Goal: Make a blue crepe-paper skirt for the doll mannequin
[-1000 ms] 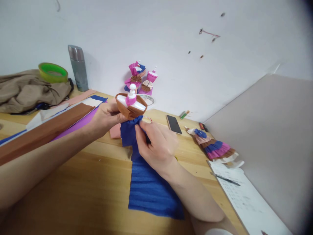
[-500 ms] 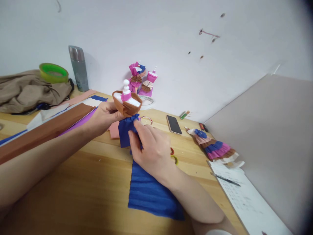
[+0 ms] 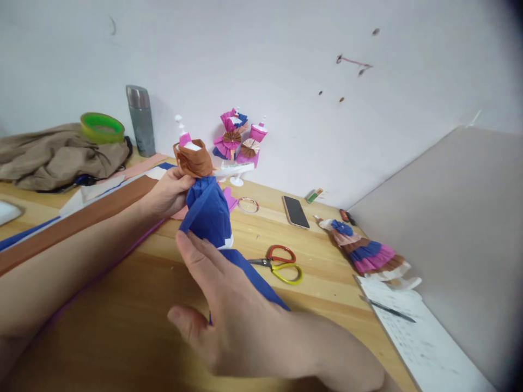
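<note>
Clearly, in the head view, the left hand (image 3: 174,191) pinches the figure (image 3: 202,184) at its waist, thumb and fingers where the brown top (image 3: 195,161) meets the blue skirt (image 3: 210,218). The right hand (image 3: 241,318) is flat and grasps nothing, its fingers stretched toward the skirt's 8 o'clock edge; whether the fingertips press on that edge or only overlap it from here, I cannot tell.

The step in hand looks like shaping the skirt around the figure. To do it well, the left hand needs a firm but light pinch at the waist, since the thin material would probably crease or slip if squeezed hard. The right hand would do best with flat fingers, easing the folds down and evenly round rather than tugging the edge.

The figure tilts, its head toward 11 o'clock. The skirt lies at 4 o'clock from the left hand, and at 11 o'clock from the right, by its fingertips. A blue strip (image 3: 260,279), partly hidden behind the right hand, lies at that hand's 1 o'clock. The scissors (image 3: 266,262) rest on the surface (image 3: 321,261) at its 2 o'clock, blades toward 9 o'clock.
</note>
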`<state>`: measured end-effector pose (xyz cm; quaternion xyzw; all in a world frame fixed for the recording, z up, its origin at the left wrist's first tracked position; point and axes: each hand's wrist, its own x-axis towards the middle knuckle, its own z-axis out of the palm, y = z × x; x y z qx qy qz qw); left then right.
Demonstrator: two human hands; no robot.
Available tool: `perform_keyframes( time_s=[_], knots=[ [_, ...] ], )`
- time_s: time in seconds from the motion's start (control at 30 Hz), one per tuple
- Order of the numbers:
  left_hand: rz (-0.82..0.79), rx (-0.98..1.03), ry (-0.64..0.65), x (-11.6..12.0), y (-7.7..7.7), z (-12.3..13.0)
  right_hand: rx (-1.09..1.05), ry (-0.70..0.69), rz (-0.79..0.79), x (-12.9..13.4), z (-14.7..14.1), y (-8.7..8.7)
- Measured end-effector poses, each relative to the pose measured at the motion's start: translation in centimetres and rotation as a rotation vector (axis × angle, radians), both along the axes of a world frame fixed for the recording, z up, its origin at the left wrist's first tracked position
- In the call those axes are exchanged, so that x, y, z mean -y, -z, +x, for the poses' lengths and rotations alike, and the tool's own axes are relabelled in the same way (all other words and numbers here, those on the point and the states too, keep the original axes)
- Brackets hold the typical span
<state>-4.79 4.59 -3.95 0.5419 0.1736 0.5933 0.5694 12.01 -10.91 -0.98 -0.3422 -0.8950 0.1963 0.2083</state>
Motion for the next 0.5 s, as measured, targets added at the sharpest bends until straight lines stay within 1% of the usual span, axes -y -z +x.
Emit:
perform_keyframes(
  time_s=[0.03,0.1,0.3,0.4,0.5],
  knots=[
    [-0.004,-0.003,0.007,-0.1,0.0,-0.2,0.015,-0.020,-0.078,0.3,0.1,-0.1],
    [-0.009,-0.002,0.016,-0.4,0.0,-0.5,0.018,-0.036,-0.184,0.7,0.2,-0.2],
    [-0.016,0.027,0.011,-1.1,0.3,-1.1,-0.072,-0.091,-0.300,1.2,0.3,0.4],
    [-0.017,0.017,-0.012,-1.5,0.7,-1.3,-0.110,-0.090,-0.353,1.3,-0.9,0.6],
    [-0.020,-0.035,-0.028,-2.2,1.3,-1.6,-0.174,-0.035,-0.368,1.7,-3.0,0.8]
  ],
)
